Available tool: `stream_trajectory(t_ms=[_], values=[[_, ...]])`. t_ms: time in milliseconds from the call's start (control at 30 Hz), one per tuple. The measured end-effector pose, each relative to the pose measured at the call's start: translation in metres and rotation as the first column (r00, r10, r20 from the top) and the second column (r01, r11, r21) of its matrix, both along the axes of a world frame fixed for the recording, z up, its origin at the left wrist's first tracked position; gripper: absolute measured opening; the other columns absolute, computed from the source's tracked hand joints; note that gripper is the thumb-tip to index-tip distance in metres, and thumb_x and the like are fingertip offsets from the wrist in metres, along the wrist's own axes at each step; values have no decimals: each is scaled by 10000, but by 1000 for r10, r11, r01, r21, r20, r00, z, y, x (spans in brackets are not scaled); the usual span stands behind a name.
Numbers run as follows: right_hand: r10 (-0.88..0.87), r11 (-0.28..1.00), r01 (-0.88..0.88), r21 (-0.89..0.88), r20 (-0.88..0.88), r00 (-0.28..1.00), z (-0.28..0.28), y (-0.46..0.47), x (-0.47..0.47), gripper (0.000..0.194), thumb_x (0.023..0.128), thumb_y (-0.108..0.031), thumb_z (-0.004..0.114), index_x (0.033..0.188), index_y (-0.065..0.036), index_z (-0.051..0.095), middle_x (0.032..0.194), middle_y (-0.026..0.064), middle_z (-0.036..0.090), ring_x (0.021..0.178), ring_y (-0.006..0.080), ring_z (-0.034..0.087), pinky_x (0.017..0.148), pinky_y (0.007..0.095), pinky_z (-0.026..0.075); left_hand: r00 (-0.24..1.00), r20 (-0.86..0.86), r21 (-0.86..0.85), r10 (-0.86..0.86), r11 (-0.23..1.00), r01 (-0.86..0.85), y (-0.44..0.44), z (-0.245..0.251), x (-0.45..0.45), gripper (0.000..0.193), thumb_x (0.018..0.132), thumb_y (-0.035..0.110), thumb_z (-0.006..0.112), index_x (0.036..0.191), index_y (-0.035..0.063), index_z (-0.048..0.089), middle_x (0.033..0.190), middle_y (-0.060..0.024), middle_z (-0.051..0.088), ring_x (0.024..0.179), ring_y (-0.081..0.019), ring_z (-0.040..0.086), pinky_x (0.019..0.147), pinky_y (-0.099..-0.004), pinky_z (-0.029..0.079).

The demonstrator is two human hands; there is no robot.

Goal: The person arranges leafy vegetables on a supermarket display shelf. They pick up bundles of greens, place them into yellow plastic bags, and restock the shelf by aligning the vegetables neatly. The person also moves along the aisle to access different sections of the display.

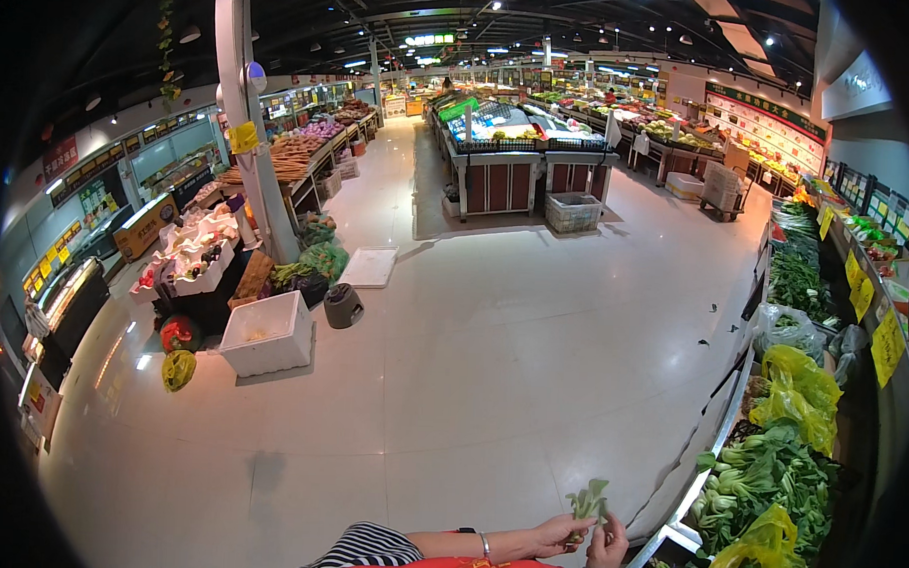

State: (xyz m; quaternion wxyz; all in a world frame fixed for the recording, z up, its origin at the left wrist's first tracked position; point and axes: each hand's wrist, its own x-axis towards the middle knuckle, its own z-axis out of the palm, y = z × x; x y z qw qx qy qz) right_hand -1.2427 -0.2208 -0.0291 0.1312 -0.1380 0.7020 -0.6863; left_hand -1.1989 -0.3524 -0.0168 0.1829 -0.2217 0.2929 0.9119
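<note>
Low in the view, my left hand [558,535], with a bracelet at its wrist, grips a small bok choy [588,501] by its base. Close by on the right, my right hand [608,545] has its fingers at a leaf of the same plant; whether they pinch it is too small to tell. Beside my hands on the right, a heap of bok choy [763,475] lies on the vegetable shelf. Yellow plastic bags [796,390] lie at both ends of that heap.
A metal shelf edge [707,477] runs along my right. Some fallen leaves [704,343] lie on the tiled floor [481,375]. To the left stand a white foam box [269,337], a dark stool [342,306] and a pillar [253,142]. A produce stand [495,184] is farther ahead.
</note>
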Motion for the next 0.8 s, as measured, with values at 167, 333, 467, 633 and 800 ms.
stream_trajectory(t_ms=[167, 333, 467, 633, 800], values=[[-68, 997, 60, -53, -162, 984, 10, -8, 9, 181, 797, -49, 588, 949, 10, 508, 781, 30, 532, 692, 80, 519, 583, 207, 435, 997, -71, -107, -6, 994, -2, 2, 4, 4, 176, 885, 333, 530, 931, 164, 520, 643, 84, 403, 549, -25, 369, 480, -179, 317], [-52, 996, 61, 66, -134, 990, 17, -4, 7, 170, 774, -73, 626, 880, 12, 525, 779, 41, 544, 713, 86, 523, 575, 214, 438, 995, -58, -106, 80, 991, -86, -6, -3, 1, 162, 898, 326, 506, 966, 179, 519, 713, 79, 438, 637, -32, 420, 569, -199, 364], [-58, 996, 65, 67, -95, 994, 10, -2, 6, 136, 789, -75, 613, 853, 18, 536, 762, 37, 559, 683, 86, 524, 574, 212, 434, 985, -43, -124, 164, 978, -168, -10, -9, -2, 193, 898, 343, 502, 985, 170, 507, 805, 58, 447, 690, -43, 439, 613, -219, 382], [-31, 999, 36, 29, -143, 989, -4, 0, 2, 105, 795, -46, 604, 844, 26, 544, 731, 30, 574, 656, 76, 525, 589, 206, 432, 981, -43, -126, 187, 974, -191, -10, -8, -2, 220, 900, 357, 494, 1016, 170, 503, 851, 52, 449, 717, -45, 439, 629, -227, 378], [-28, 997, 23, -75, -61, 998, -14, -2, 3, 113, 763, 6, 625, 842, 30, 548, 708, 35, 580, 621, 69, 524, 585, 209, 433, 994, -97, -144, 57, 987, -71, -8, -4, 0, 183, 914, 356, 465, 973, 190, 512, 874, 76, 484, 747, -39, 442, 664, -240, 365]])
